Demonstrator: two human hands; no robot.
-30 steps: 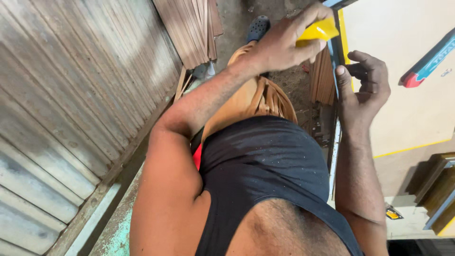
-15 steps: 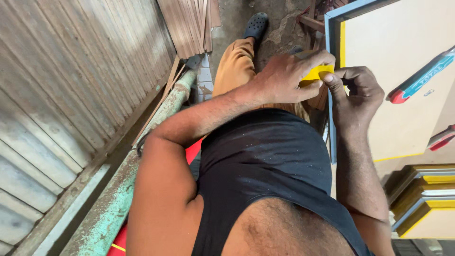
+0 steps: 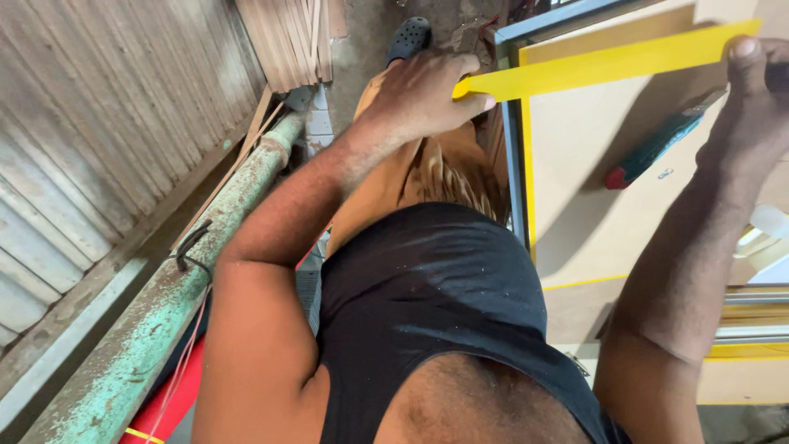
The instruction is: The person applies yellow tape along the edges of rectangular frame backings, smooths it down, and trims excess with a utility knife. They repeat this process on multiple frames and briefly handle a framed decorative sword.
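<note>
long yellow edge-banding strip [image 3: 604, 59] runs left-right, rising rightward | left hand [image 3: 423, 94], right hand [image 3: 756, 99] pinch its ends | earlier bunched short, now stretched

My left hand [image 3: 423, 99] is curled, its fingers [image 3: 472, 105] pinched closed with the thumb tucked under them. My right hand [image 3: 760, 107] is raised, thumb up, fingers folded shut. Both forearms stretch forward, elbows bent by my ribs.

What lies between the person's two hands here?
In the head view, a yellow strip stretches taut from the left hand to the right hand, above the pale board.
</note>
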